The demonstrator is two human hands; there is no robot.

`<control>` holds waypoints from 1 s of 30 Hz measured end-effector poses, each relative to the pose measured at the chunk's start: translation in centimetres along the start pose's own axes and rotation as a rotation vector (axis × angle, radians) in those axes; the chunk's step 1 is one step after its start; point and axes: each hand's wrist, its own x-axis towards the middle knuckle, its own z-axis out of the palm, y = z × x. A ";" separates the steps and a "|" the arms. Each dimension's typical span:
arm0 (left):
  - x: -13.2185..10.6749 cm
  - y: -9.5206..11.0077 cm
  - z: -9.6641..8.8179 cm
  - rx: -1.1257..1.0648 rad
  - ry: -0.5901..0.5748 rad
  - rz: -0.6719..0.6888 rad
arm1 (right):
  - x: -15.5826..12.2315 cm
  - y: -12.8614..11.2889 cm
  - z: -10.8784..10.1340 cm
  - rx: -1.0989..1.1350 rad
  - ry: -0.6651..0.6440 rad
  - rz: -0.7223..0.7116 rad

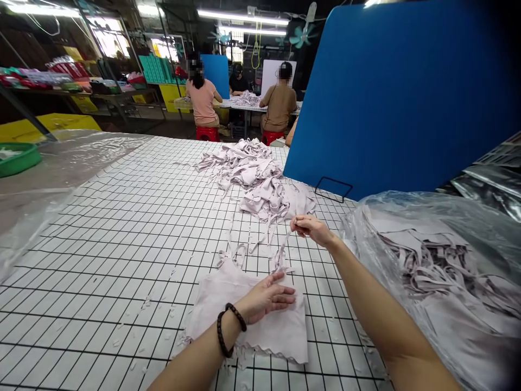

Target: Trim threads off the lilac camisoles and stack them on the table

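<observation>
A pale lilac camisole top (228, 309) lies flat on the gridded white table (122, 233) in front of me. My left hand (266, 298), with a dark bead bracelet on the wrist, rests flat on the garment near its upper right edge, fingers stretched out. My right hand (311, 228) is pinched on the end of one thin shoulder strap (285, 247) and holds it stretched up and away from the top. The other strap (236, 252) lies looped on the table.
A heap of similar lilac garments (256, 174) lies further back. A clear plastic bag (443, 271) with more of them is at my right, a blue divider board (399, 92) behind it. Plastic sheet and green basin (16, 157) at left. Several people sit at a far table.
</observation>
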 end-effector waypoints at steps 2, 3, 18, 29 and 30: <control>0.1 -0.1 0.0 0.001 0.005 0.002 | 0.0 -0.6 -0.4 -0.058 -0.010 0.011; 0.1 -0.1 0.0 0.000 0.009 0.004 | 0.0 -0.8 -0.4 -0.088 -0.023 0.026; -4.0 0.6 -0.1 1.264 0.478 0.534 | -5.6 1.8 6.3 -0.767 -0.306 0.018; -3.3 0.1 -0.3 1.616 0.609 0.467 | -6.7 3.8 9.7 -1.177 -0.381 -0.094; -3.3 0.2 -0.4 1.608 0.600 0.463 | -6.6 3.7 9.9 -1.183 -0.389 -0.094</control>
